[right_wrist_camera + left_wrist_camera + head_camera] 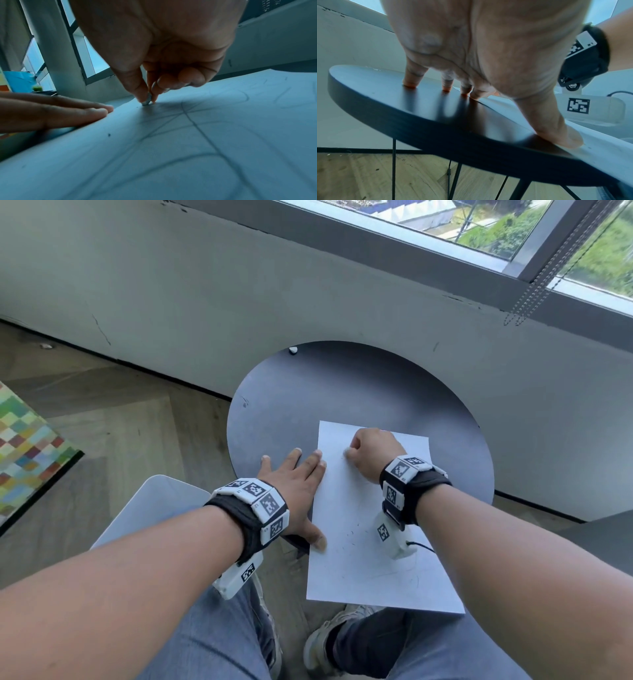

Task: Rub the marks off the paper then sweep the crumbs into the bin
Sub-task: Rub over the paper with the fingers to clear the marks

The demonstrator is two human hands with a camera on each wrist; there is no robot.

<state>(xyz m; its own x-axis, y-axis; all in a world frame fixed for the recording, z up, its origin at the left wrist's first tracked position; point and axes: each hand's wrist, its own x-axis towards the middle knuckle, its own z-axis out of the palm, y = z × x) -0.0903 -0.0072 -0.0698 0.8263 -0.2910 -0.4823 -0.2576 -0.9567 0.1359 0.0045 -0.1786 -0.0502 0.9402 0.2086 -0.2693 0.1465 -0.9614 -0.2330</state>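
A white sheet of paper (370, 570) lies on a round dark table (342, 385) and overhangs its near edge. Faint pencil marks (352, 534) cross the sheet, and show as long grey lines (197, 124) in the right wrist view. My right hand (370, 453) pinches a small eraser (146, 100) between thumb and forefinger, its tip pressed on the paper near the upper left corner. My left hand (298, 484) lies flat with straight fingers, on the table and on the paper's left edge (599, 146), the thumb on the sheet. A dark crumb (109, 134) sits on the paper.
A white container (154, 508) stands on the wood floor left of my knees, partly under my left arm. A small white lump (293, 349) rests at the table's far rim. Behind the table runs a grey wall with a window. The table stands on thin black legs (393, 169).
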